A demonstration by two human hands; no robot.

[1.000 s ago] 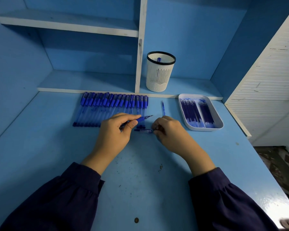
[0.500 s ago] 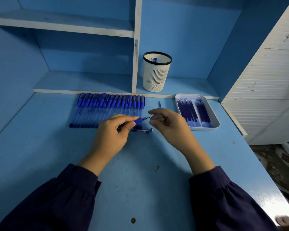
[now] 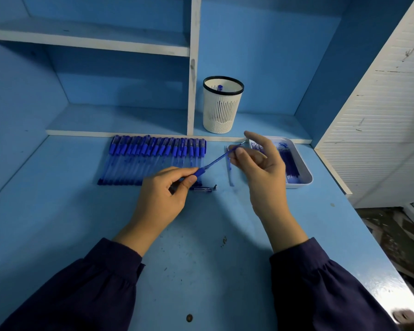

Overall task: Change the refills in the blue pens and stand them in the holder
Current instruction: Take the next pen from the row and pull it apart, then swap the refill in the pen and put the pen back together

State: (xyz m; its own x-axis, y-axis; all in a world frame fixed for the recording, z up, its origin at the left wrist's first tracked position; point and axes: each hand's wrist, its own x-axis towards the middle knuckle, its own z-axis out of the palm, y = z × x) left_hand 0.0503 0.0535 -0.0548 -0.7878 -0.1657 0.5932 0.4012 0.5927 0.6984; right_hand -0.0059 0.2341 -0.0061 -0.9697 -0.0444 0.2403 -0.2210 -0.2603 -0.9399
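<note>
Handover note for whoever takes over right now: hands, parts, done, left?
Left hand grips an open pen barrel; right hand pinches its refill, partly out.
A tip piece and a loose refill lie on the desk; more refills in the tray.
Done: one pen in the holder.
Left: this pen, then the row of pens.

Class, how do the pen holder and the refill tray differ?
The holder is tall, slotted and black-rimmed; the tray is shallow and plain. The holder stands on the low shelf, the tray on the desk. The holder shows one pen top, the tray many refills. Both are white.
</note>
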